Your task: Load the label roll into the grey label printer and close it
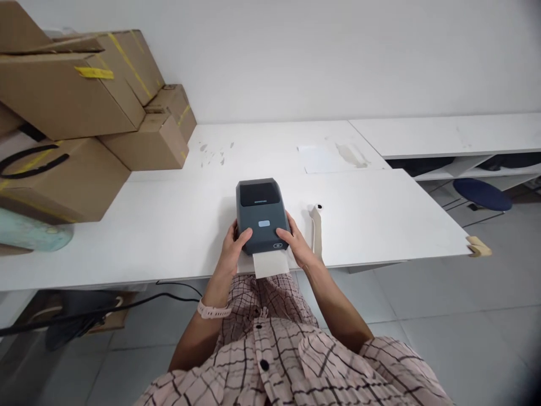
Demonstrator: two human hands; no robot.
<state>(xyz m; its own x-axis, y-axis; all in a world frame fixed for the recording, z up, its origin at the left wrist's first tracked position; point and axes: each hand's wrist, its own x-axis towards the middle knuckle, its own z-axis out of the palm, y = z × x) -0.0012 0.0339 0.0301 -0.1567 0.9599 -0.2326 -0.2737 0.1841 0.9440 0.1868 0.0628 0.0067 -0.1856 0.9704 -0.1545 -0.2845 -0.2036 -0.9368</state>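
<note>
A dark grey label printer [262,217] sits on the white table near its front edge. A blank strip of white label paper [271,264] comes out of its front and hangs over the edge. My left hand [233,243] grips the printer's left side, thumb on top of the casing. On the opposite side my right hand [296,239] holds it the same way, with the thumb on the front right corner. The fingers under and behind the sides are partly hidden. A thin paper roll [318,225] with a loose tail lies just right of my right hand.
Stacked cardboard boxes [63,93] with yellow tape fill the left end of the table [380,214]. A pale green wrapped roll [36,230] lies in front of them. A white sheet [316,159] lies toward the back. A black cable [139,303] runs below the edge; a blue stool [482,193] stands right.
</note>
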